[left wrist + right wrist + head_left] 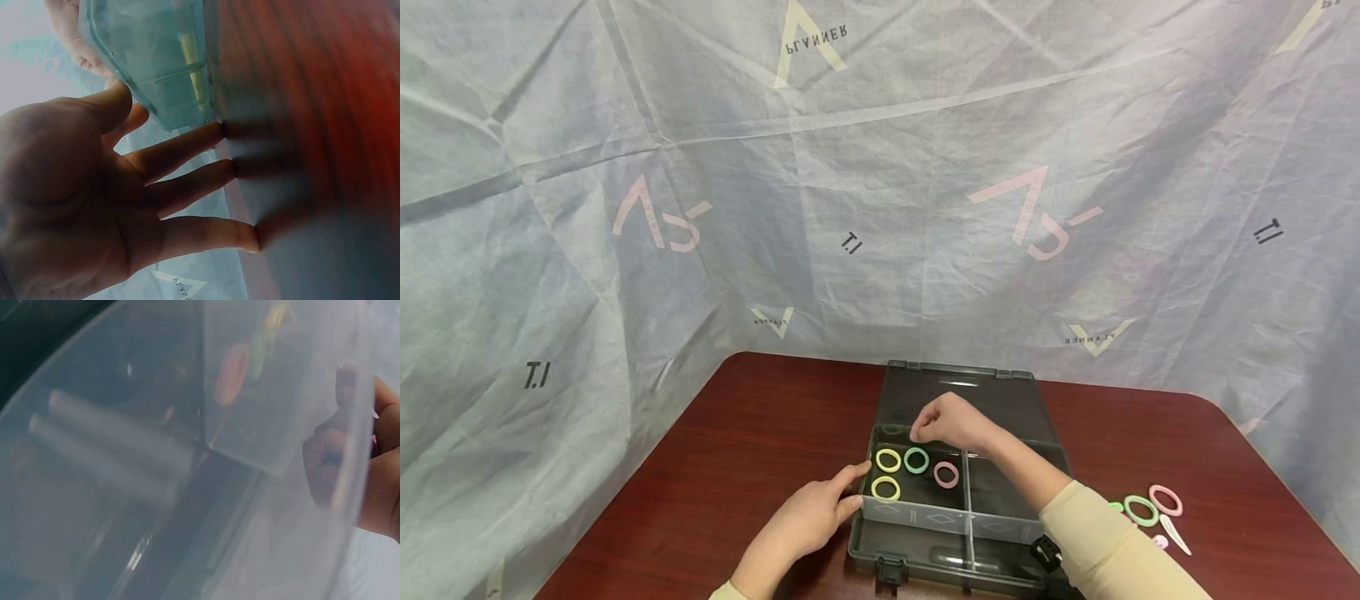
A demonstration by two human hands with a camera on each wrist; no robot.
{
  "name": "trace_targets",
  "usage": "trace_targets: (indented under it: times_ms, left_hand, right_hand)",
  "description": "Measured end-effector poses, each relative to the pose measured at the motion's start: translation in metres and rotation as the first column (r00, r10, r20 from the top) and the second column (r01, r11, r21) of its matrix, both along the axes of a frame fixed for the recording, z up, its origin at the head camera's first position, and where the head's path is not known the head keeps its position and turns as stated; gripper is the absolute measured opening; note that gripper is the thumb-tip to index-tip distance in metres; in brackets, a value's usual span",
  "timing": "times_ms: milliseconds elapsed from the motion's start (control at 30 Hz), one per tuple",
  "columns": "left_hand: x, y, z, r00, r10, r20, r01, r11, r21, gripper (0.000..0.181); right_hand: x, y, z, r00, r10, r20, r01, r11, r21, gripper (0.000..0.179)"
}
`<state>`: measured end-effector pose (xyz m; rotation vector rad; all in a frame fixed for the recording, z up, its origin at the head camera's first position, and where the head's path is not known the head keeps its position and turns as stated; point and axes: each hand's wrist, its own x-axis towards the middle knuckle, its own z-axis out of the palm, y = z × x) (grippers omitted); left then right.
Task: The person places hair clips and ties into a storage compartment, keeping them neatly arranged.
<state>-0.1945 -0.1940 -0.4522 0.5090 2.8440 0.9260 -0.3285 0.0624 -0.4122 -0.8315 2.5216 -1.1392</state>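
Observation:
A dark see-through divided box (917,550) lies on the table with its lid folded back. In its left compartment lie two yellow rings (886,488), a teal ring (916,460) and a pink ring (946,475). My left hand (808,512) touches the box's left side with thumb and index finger; its other fingers stretch out loosely in the left wrist view. Above the back of that compartment hovers my right hand (953,422), fingers curled and tips close together. Whether anything is between those tips is hidden. Through clear plastic, the right wrist view shows the pink ring blurred (232,375).
Right of the box, partly behind the right sleeve, lie another pink ring (1166,500), a green ring (1141,510), a white hair clip (1175,535) and other small pieces. A divider (967,483) splits the box. Grey printed cloth (880,250) hangs behind the reddish-brown table (775,417).

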Motion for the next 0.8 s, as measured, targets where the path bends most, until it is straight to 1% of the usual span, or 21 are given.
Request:
trace_targets:
  times_ms: [100, 267, 367, 500, 600, 800]
  left_hand:
    - [0.0, 0.0, 0.0, 1.0, -0.002, -0.008, 0.002, 1.0, -0.008, 0.051]
    - [0.0, 0.001, 0.0, 1.0, -0.008, -0.016, 0.008, 1.0, -0.015, 0.051]
    - [0.0, 0.002, 0.0, 1.0, -0.007, -0.009, 0.007, 1.0, -0.012, 0.052]
    - [0.001, 0.002, 0.0, 1.0, -0.008, -0.008, 0.008, 1.0, -0.011, 0.051]
    - [0.001, 0.002, 0.0, 1.0, -0.008, -0.016, 0.008, 1.0, -0.014, 0.051]
    - [0.001, 0.002, 0.002, 1.0, -0.007, -0.001, 0.007, 1.0, -0.015, 0.052]
  right_hand:
    - [-0.002, 0.013, 0.004, 1.0, -0.002, 0.005, 0.003, 1.0, -0.027, 0.012]
    - [-0.004, 0.035, 0.009, 0.999, -0.015, 0.044, 0.019, 0.996, -0.082, 0.015]
    - [-0.005, 0.049, 0.013, 0.998, -0.02, 0.053, 0.026, 0.995, -0.1, 0.018]
    - [-0.005, 0.068, 0.018, 0.993, -0.067, 0.097, 0.077, 0.991, -0.106, 0.017]
    - [-0.005, 0.083, 0.022, 0.988, -0.105, 0.113, 0.117, 0.988, -0.1, 0.018]
    - [-0.007, 0.111, 0.027, 0.984, -0.154, 0.088, 0.16, 0.984, -0.075, 0.022]
